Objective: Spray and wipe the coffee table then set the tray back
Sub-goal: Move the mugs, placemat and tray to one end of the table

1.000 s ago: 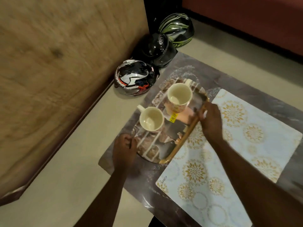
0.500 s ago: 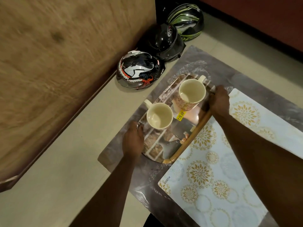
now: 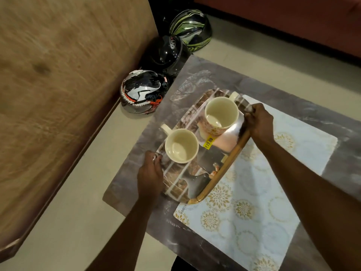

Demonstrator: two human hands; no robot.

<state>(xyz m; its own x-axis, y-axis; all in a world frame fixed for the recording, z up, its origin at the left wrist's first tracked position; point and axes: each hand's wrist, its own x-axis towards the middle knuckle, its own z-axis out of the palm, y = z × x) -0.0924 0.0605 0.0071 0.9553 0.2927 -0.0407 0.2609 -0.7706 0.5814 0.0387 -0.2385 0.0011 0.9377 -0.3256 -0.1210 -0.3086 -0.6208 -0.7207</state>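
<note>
Now we see our left hand (image 3: pixel 150 175) curled over the near-left rim of the tray (image 3: pixel 218 174), and our right hand (image 3: pixel 258 122) gripping the far-right rim, fingers wrapped over the edge. Half a second ago the right hand sat a little lower along the bamboo-coloured edge; it has since slid up toward the far corner, while the left hand keeps its hold. The tray has also shifted slightly toward the mat (image 3: pixel 259 192), and its right edge now overlaps the mat's left border.

On the tray stand two cream cups: the near cup (image 3: pixel 181 146), handle pointing left, and the far cup (image 3: pixel 221 114), patterned outside, handle pointing away. A yellow price sticker (image 3: pixel 208 142) lies between them on the tray's printed face.

Tray and mat rest on the coffee table (image 3: pixel 205 77), whose top is dark and marbled with a glossy sheen. We cannot tell whether the tray is lifted or resting flat.

Beyond the table's far-left corner, three helmets sit on the pale floor (image 3: pixel 78 202): a white-and-red helmet (image 3: pixel 141 90), a black helmet (image 3: pixel 166 53) and a green helmet (image 3: pixel 189 28). A wooden panel (image 3: pixel 58 75) fills the left, and a reddish sofa (image 3: pixel 293 20) runs along the top right.
</note>
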